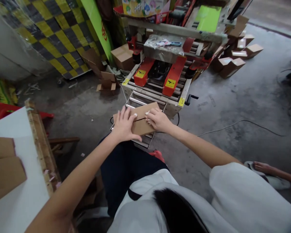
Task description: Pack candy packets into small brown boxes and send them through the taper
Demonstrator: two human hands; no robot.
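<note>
A small brown cardboard box (142, 117) lies on the steel rollers (145, 97) at the near end of a carton sealing machine (160, 76). My left hand (123, 124) rests flat on the box's left flap, fingers spread. On the right flap lies my right hand (157, 119), its fingertips at the seam between the flaps. Both hands press the flaps down; neither grips anything.
Flat cardboard blanks (5, 168) lie on a white table (21, 194) at my left. Sealed and loose boxes (232, 61) sit on the concrete floor beyond the machine. A cable (237, 124) crosses the floor at right. Another person's foot (264, 168) shows at right.
</note>
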